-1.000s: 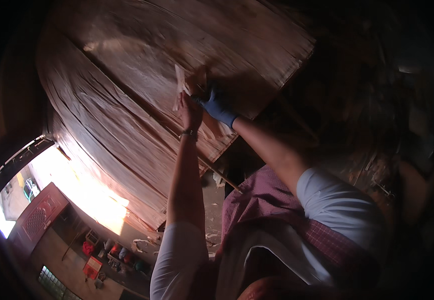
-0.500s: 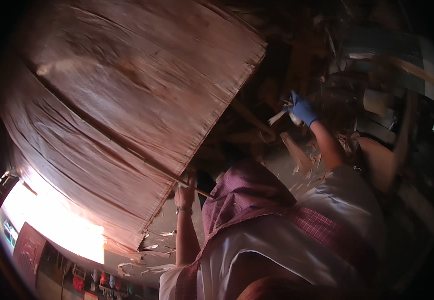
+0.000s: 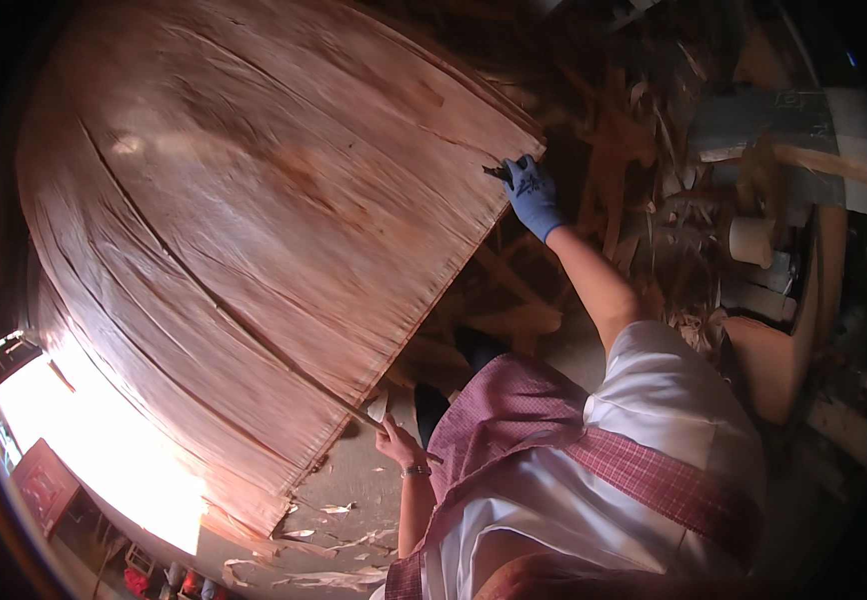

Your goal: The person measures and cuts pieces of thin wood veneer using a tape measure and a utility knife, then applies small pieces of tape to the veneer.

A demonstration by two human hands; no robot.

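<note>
A large reddish-brown sheet (image 3: 284,230), which looks like wood veneer, spreads across the left and centre with creases running along it. Over it lies a long thin stick (image 3: 244,325), its near end reaching past the sheet's edge. My bare left hand (image 3: 396,442) is closed around that end, with a band on the wrist. At the sheet's right corner is my right hand (image 3: 532,195) in a blue glove, fingers bent together. A small dark thing (image 3: 497,173) pokes out from its fingertips over the sheet; what it is I cannot make out.
Torn pale scraps (image 3: 339,575) litter the floor at the lower left. Brown strips (image 3: 609,150) lie in a heap beyond the right edge of the sheet. Farther right stand a wooden panel (image 3: 769,365) and a pale cylinder (image 3: 751,241). Bright light enters at left.
My right hand has swung left and forward to the sheet's corner; pale scraps that showed at its fingers are gone from them. My left hand, still on the stick, sits lower and slightly right.
</note>
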